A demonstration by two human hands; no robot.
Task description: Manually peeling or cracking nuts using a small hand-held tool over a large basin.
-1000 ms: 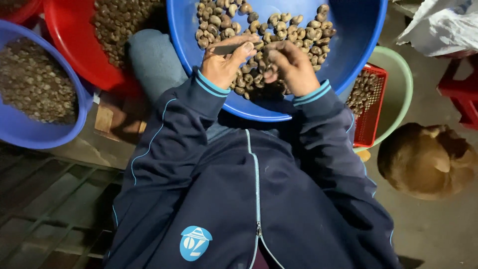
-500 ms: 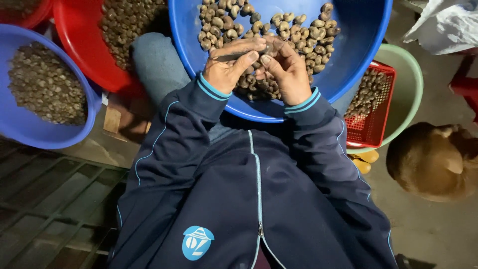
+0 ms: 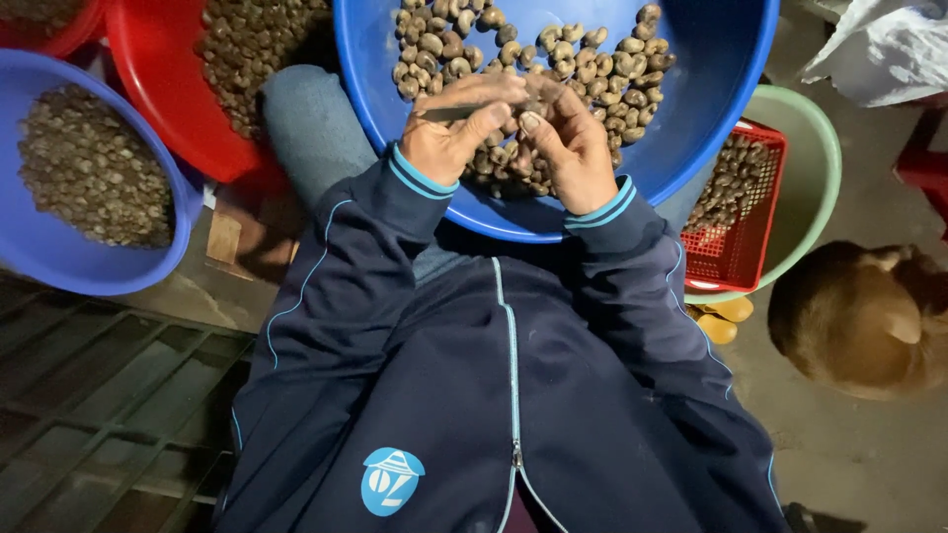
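A big blue basin [image 3: 691, 109] rests on my lap, holding many brownish cashew nuts [image 3: 592, 69]. Over its near side my left hand [image 3: 449, 138] grips a small dark metal knife [image 3: 449, 113], thumb pressed along the blade. My right hand [image 3: 573, 143] pinches a single cashew nut [image 3: 533, 99] between its fingertips, right against the knife tip. Both hands meet above the pile; the nut is mostly hidden by my fingers. Dark blue jacket sleeves with light blue cuffs cover my wrists.
At left sit a red basin [image 3: 158, 109] and a second blue basin [image 3: 39, 252], both filled with nuts. On the right a red mesh basket [image 3: 741, 257] of nuts stands in a pale green basin [image 3: 815, 188]. A brown animal [image 3: 859, 321] lies curled on the floor.
My right hand rose from the pile with a nut and met the left hand at the knife. The view shifted slightly left.
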